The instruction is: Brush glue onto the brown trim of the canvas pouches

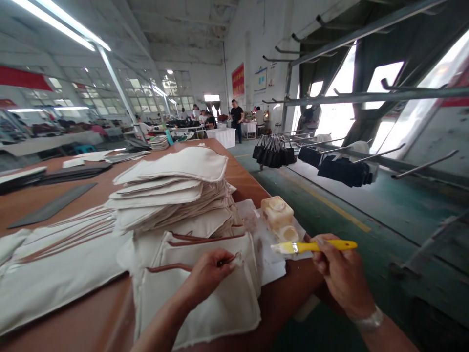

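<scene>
- Panel, cream cloth with brown edging and rounded corners, is lying beneath the left hand, whose fingers are pinching its top edge.
- Right hand is gripping a smooth yellow brush, pale bristles pointing leftward from the grip.
- Boxy, crusted tub is standing just beyond the brush.
- Soft, layered stack is sitting beyond the left hand.

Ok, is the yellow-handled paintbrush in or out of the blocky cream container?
Out: the right hand holds the brush level, its bristles showing beside the container.
</scene>
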Tool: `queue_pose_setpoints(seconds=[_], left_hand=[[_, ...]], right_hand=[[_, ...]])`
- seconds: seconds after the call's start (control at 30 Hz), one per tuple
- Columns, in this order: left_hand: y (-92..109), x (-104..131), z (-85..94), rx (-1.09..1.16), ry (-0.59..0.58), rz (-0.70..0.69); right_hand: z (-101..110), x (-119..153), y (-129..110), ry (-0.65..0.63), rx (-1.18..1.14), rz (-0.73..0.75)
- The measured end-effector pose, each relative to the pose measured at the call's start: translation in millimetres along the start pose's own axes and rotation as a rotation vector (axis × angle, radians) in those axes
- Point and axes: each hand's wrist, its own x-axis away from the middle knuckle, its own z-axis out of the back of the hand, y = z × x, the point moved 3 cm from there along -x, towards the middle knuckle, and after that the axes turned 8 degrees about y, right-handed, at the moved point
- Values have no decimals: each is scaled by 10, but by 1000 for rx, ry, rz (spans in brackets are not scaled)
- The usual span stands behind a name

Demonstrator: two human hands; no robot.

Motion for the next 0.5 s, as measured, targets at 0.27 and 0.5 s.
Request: queue_pose_setpoints(seconds=[0.27,0.5], left_hand=[[-93,105,-68,132,63,50],[-30,214,-86,156,79,94]], right_hand=[[-665,404,-34,-126,-78,-2],[-726,325,-68,-12,89,158]])
